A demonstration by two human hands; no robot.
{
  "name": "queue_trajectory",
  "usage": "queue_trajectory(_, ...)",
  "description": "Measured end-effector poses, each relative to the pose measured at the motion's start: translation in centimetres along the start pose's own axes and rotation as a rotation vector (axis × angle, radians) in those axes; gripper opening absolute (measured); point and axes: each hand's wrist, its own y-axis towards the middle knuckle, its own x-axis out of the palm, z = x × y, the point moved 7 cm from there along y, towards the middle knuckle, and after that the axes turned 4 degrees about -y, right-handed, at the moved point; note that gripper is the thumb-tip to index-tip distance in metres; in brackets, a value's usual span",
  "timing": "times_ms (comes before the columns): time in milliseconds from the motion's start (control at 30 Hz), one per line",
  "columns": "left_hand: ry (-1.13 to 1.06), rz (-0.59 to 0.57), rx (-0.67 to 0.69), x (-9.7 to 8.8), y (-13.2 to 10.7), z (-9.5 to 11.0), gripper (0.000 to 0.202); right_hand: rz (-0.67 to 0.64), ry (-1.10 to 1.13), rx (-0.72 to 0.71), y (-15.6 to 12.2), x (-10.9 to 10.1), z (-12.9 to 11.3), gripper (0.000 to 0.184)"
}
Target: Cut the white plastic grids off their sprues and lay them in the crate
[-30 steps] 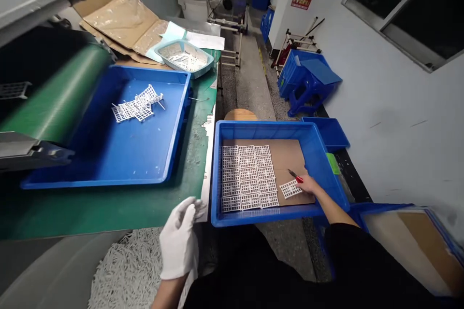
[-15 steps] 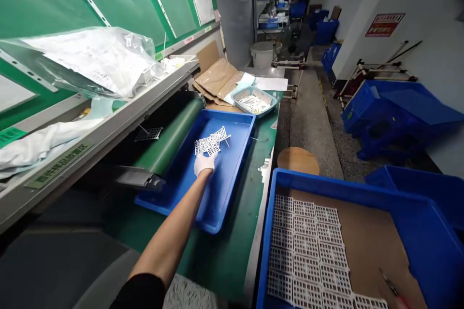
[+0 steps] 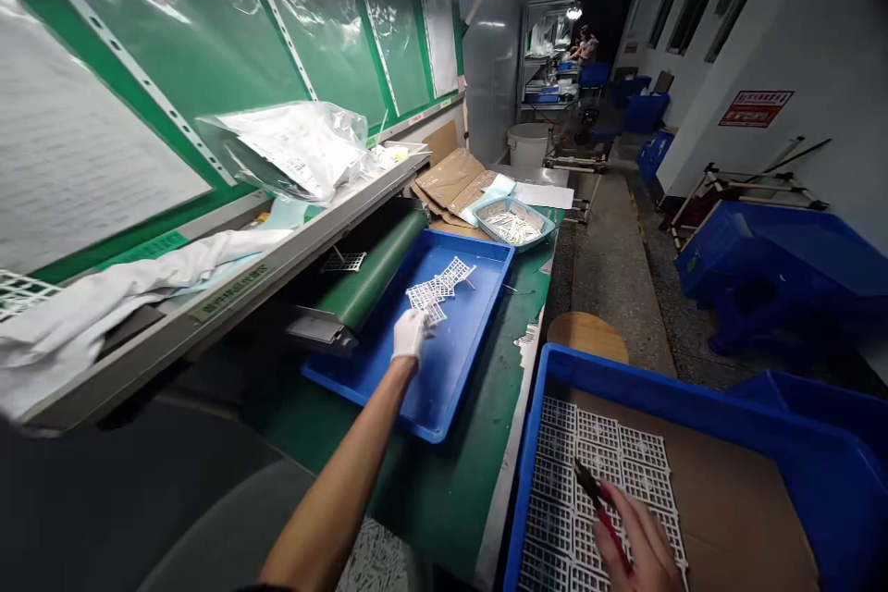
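My left hand [image 3: 411, 335], in a white glove, reaches into a shallow blue tray [image 3: 347, 376] with its fingers closed at the near edge of a white plastic grid [image 3: 436, 312]. Other white grids [image 3: 454, 272] overlap just beyond it in the tray. Bare and low on the right, my right hand [image 3: 642, 541] is closed around red-handled nippers [image 3: 591, 487]. Their dark jaws point up and left over rows of white grids [image 3: 597, 428] in a large blue bin [image 3: 666, 372].
Left of the tray, a green conveyor belt [image 3: 378, 273] carries one grid [image 3: 345, 262]. A light-blue basket [image 3: 514, 220] of white pieces stands behind the tray. A shelf [image 3: 277, 273] overhangs the left side. A round wooden stool top [image 3: 588, 336] sits beyond the bin.
My view has tilted upward. My right hand has come into sight, bringing the nippers left over the grids in the bin. The grids near my left hand are spread slightly farther apart.
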Motion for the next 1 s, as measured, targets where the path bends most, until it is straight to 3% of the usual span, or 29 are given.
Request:
queue_trajectory(100, -0.094, -0.097, 0.041, -3.4, -9.9, 0.2, 0.023, 0.024, -0.044, -0.326, 1.6, -1.2, -9.3, 0.05)
queue_trajectory(167, -0.113, -0.131, 0.032, -5.8, -16.7, 0.1, 0.027, 0.041, -0.088, -0.452, 1.8, -2.2, -13.9, 0.052)
queue_trajectory(233, -0.144, -0.151, -0.005, -8.0, -22.5, -0.1, 0.031, 0.028, -0.14, -0.558, 1.0, -2.7, -17.2, 0.053)
queue_trajectory(333, -0.202, -0.114, -0.061, -11.3, -28.2, -0.6, 0.034, -0.025, -0.186, -0.722, -2.0, -2.8, -20.3, 0.055)
queue_trajectory(600, -0.169, -0.041, -0.003, -21.7, -35.9, -1.3, 0.028, -0.11, -0.208, -1.061, -11.1, -4.2, -24.6, 0.055)
queue_trajectory(767, -0.133, -0.085, 0.019, -26.8, -39.8, -1.3, 0.026, -0.141, -0.179, -1.214, -16.3, -3.8, -28.1, 0.056)
queue_trajectory(833, -0.243, -0.047, 0.037, -28.7, -41.1, -1.5, 0.026, -0.146, -0.145, -1.213, -18.8, -3.0, -29.4, 0.053)
queue_trajectory(1000, -0.797, 0.08, 0.044, -32.6, -44.0, -3.8, 0.045, -0.149, -0.065, -1.208, -25.4, -0.2, -31.7, 0.045)
